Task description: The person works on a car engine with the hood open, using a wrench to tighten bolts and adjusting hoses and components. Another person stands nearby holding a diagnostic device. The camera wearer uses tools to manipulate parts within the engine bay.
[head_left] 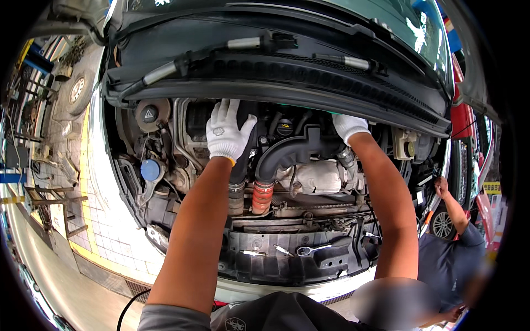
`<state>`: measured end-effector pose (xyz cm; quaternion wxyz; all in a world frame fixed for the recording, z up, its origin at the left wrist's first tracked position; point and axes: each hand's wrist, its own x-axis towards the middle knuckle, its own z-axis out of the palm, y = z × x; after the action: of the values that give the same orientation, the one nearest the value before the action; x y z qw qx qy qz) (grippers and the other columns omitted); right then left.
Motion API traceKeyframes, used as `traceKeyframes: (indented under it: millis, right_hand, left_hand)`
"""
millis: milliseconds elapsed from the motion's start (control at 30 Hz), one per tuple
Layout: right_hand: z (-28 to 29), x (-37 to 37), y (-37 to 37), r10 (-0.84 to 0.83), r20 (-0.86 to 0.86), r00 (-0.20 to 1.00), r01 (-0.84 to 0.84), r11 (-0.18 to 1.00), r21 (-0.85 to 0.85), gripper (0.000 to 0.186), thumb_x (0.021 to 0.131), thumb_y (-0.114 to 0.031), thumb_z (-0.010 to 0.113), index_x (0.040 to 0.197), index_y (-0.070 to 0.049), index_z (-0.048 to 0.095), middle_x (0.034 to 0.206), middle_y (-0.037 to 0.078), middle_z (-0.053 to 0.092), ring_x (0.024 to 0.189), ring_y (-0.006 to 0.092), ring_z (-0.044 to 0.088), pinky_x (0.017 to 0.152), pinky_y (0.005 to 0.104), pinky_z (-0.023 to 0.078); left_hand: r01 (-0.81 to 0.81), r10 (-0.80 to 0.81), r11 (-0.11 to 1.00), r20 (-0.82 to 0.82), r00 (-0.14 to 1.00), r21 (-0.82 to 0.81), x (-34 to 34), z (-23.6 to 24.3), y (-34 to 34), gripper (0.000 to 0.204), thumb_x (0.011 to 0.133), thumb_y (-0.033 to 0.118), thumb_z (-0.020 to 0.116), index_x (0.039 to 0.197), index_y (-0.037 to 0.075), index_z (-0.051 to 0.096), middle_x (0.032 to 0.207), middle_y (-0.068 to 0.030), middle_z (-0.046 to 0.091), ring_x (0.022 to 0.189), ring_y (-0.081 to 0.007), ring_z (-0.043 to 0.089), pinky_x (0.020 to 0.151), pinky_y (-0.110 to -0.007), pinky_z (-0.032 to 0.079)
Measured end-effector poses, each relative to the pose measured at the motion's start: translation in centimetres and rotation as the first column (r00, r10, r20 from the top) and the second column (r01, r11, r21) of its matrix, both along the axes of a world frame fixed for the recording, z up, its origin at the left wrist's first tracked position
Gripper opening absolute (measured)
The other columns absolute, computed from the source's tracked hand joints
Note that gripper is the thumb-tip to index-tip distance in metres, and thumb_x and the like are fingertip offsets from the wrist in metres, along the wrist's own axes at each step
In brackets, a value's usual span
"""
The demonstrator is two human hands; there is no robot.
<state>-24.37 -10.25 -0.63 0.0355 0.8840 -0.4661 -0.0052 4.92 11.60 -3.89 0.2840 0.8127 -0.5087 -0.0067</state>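
Observation:
My left hand (pixel 227 129), in a white knit glove, lies palm down with stretched fingers on the upper left part of the engine, beside a dark panel. My right hand (pixel 348 126), also gloved, reaches under the lower edge of the plastic cowl (pixel 331 77) at right; its fingertips are hidden. Between them are a black oil cap (pixel 284 127) and a curved black intake pipe (pixel 276 160), with a red corrugated hose (pixel 262 196) below. A silvery heat shield (pixel 314 178) sits under the pipe. A blue reservoir cap (pixel 150 169) is left of my forearm.
A ratchet (pixel 314 249) and small metal parts (pixel 282 249) lie on the front panel (pixel 237 265). A co-worker (pixel 452 259) stands at right with a hand (pixel 441 186) at the car's side. A loose wheel (pixel 81 91) and metal stands (pixel 55 201) are on the left.

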Motion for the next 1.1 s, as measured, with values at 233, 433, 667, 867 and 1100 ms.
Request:
traceKeyframes:
  millis: [233,433,667,867,1100]
  right_hand:
    - [1.7,0.1,1.2,0.11,0.084,0.99,-0.099,0.987,-0.128,0.039,0.104,-0.031,0.056,0.133,-0.008,0.067,0.138,0.02,0.067,0.127,0.0433,0.061,0.108,0.0538,0.049]
    - [0.7,-0.8,1.3,0.128,0.159,0.979,-0.121,0.991,-0.051,0.041,0.104,-0.039,0.062,0.128,-0.007,0.071,0.13,0.021,0.07,0.125,0.0447,0.061,0.109,0.0511,0.046]
    - [-4.4,-0.5,1.6,-0.106,0.459,0.882,0.168,0.981,-0.098,0.041,0.1,-0.035,0.061,0.126,-0.005,0.071,0.131,0.022,0.07,0.124,0.0453,0.061,0.109,0.0518,0.048]
    - [-6.1,0.9,2.9,-0.208,0.571,0.794,0.321,0.942,-0.102,0.041,0.097,-0.037,0.066,0.115,-0.001,0.074,0.119,0.025,0.073,0.112,0.0475,0.066,0.101,0.0538,0.051]
    - [-2.9,2.2,4.3,-0.225,0.555,0.801,0.268,0.963,0.004,0.047,0.1,-0.042,0.064,0.119,-0.001,0.073,0.123,0.024,0.072,0.115,0.0478,0.065,0.101,0.0544,0.051]
  left_hand:
    - [-0.002,0.001,0.998,-0.012,1.0,-0.063,0.1,0.2,-0.1,0.072,0.094,0.047,0.071,0.152,0.007,0.053,0.153,-0.0218,0.055,0.142,-0.0417,0.048,0.117,-0.053,0.042]
    - [-0.003,0.003,0.999,0.001,1.0,-0.042,-0.1,0.2,-0.2,0.07,0.095,0.046,0.07,0.151,0.007,0.053,0.153,-0.0216,0.055,0.143,-0.0403,0.048,0.117,-0.052,0.041]
    - [-0.006,0.006,0.999,-0.007,1.0,-0.048,-0.3,-0.2,-0.4,0.069,0.096,0.045,0.07,0.15,0.004,0.054,0.152,-0.0219,0.056,0.144,-0.04,0.048,0.117,-0.052,0.041]
    - [0.0,0.003,0.997,0.039,0.999,-0.083,-0.1,-0.9,-0.2,0.067,0.094,0.041,0.072,0.147,0.003,0.056,0.148,-0.023,0.059,0.14,-0.0414,0.051,0.115,-0.052,0.043]
    - [0.005,-0.001,0.995,0.047,0.999,-0.098,0.0,-0.9,-0.2,0.065,0.095,0.039,0.072,0.144,-0.001,0.057,0.144,-0.0274,0.06,0.138,-0.0445,0.051,0.116,-0.053,0.042]
